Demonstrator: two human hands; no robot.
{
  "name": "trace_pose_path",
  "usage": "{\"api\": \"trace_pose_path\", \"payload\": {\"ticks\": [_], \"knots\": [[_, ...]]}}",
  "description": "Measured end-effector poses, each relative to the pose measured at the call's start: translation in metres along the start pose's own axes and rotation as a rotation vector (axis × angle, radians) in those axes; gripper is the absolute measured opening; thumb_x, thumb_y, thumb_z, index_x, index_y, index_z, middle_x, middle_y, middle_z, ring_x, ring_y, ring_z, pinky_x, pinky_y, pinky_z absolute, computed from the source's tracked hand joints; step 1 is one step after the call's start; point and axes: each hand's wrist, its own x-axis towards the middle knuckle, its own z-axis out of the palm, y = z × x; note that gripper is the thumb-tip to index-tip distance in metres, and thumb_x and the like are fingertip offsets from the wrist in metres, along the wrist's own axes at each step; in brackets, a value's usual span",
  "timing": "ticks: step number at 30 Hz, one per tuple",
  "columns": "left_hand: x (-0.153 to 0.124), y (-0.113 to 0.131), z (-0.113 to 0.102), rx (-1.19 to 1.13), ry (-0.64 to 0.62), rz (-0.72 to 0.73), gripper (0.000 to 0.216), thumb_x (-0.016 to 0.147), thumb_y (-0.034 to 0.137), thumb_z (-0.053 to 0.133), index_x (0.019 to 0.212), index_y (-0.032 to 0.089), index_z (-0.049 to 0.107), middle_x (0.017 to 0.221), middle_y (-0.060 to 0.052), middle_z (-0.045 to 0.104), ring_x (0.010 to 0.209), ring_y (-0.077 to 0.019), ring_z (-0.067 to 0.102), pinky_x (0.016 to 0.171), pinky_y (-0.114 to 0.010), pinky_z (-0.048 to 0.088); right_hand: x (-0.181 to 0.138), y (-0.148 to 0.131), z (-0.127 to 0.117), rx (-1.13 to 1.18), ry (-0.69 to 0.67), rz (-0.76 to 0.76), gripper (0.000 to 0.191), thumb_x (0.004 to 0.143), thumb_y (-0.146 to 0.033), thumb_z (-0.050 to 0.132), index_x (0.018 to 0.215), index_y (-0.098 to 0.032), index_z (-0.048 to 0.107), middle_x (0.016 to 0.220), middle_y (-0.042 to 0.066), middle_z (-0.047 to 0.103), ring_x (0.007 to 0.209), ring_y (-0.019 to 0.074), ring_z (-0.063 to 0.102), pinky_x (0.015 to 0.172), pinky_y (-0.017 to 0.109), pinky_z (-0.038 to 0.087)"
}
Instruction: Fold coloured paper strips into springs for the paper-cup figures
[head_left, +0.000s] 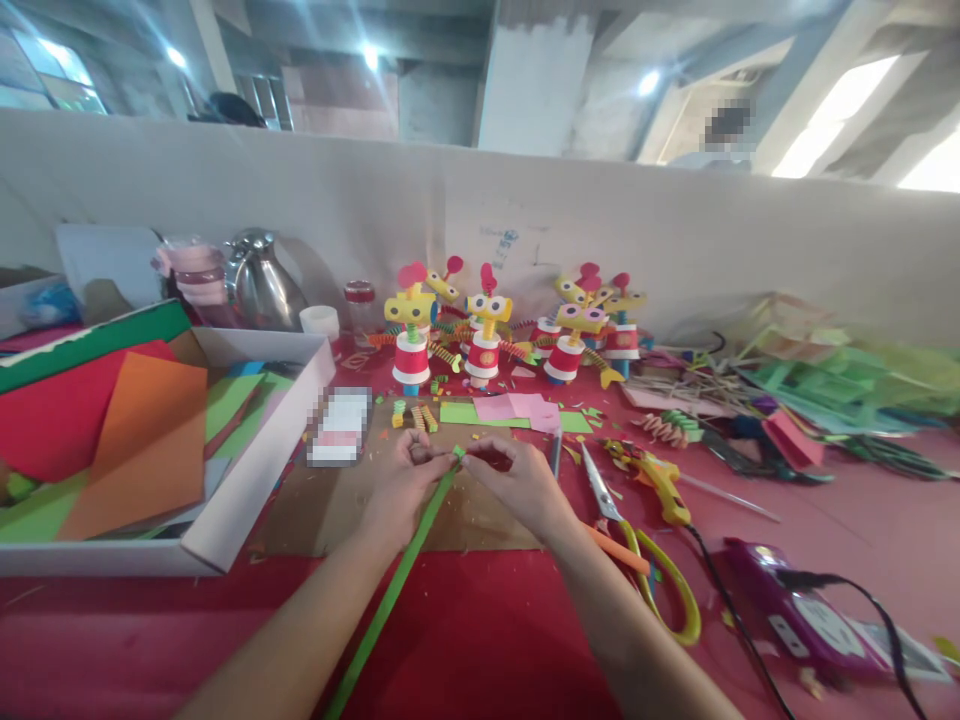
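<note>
A long green paper strip runs from the bottom edge up to my fingers. My left hand pinches it near its top end. My right hand pinches the same end from the right, fingers pressed together. Both hands hover over a brown cardboard mat on the red table. Behind them stand several paper-cup robot figures with yellow heads and red hearts.
A white box of coloured paper sheets lies at the left. Yellow-handled scissors, a yellow glue gun and a purple power strip lie at the right. A metal kettle stands at the back. Paper scraps pile up at the far right.
</note>
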Motion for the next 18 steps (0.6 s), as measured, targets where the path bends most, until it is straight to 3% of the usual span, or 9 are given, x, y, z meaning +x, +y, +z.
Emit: {"api": "trace_pose_path", "payload": {"ticks": [5, 9, 15, 18], "knots": [[-0.006, 0.003, 0.006, 0.029, 0.038, 0.005, 0.042, 0.059, 0.018, 0.08, 0.079, 0.022, 0.044, 0.066, 0.007, 0.061, 0.065, -0.0123, 0.062, 0.061, -0.023, 0.044, 0.001, 0.009, 0.006, 0.126, 0.03, 0.029, 0.018, 0.079, -0.033, 0.06, 0.081, -0.018, 0.07, 0.077, 0.003, 0.073, 0.072, 0.0178, 0.065, 0.066, 0.029, 0.048], [-0.006, 0.0, 0.006, 0.048, 0.007, -0.02, 0.033, 0.06, 0.018, 0.079, 0.084, 0.02, 0.057, 0.071, 0.003, 0.064, 0.071, -0.0136, 0.064, 0.067, -0.025, 0.046, -0.003, 0.009, 0.007, 0.175, 0.055, 0.048, 0.014, 0.078, -0.029, 0.061, 0.078, -0.018, 0.07, 0.075, 0.003, 0.072, 0.071, 0.0172, 0.065, 0.067, 0.028, 0.049], [-0.006, -0.001, 0.003, 0.128, -0.037, -0.139, 0.017, 0.061, 0.021, 0.078, 0.073, 0.016, 0.067, 0.069, -0.001, 0.066, 0.068, -0.0132, 0.063, 0.065, -0.024, 0.045, -0.009, 0.004, 0.001, 0.208, 0.0, 0.045, 0.013, 0.08, -0.025, 0.058, 0.075, -0.018, 0.068, 0.072, 0.001, 0.071, 0.069, 0.0144, 0.064, 0.066, 0.025, 0.047], [-0.006, 0.001, 0.002, 0.195, -0.043, -0.133, 0.014, 0.062, 0.022, 0.077, 0.07, 0.015, 0.069, 0.068, -0.001, 0.066, 0.067, -0.0124, 0.061, 0.065, -0.024, 0.044, -0.01, 0.003, -0.001, 0.222, -0.016, 0.051, 0.012, 0.08, -0.025, 0.058, 0.074, -0.019, 0.067, 0.071, 0.0, 0.07, 0.069, 0.0137, 0.063, 0.064, 0.024, 0.046]]}}
